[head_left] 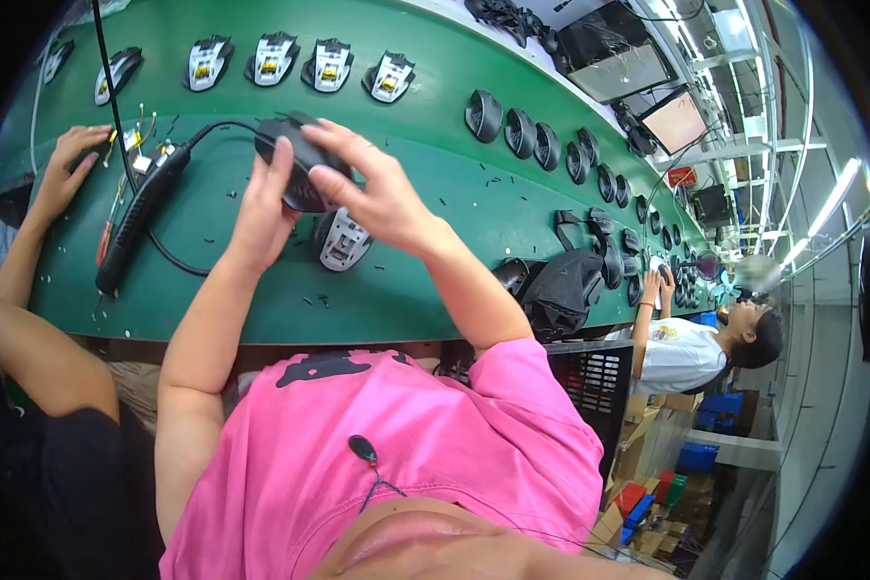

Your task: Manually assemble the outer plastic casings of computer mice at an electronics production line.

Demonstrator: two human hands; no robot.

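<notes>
Left hand (259, 208) and right hand (382, 193) both gripping the black mouse shell (304, 159) over the green bench (416, 300), near the mouse base (343, 242); I'd keep pressure even and the corded tool's (143, 217) cable clear.
</notes>
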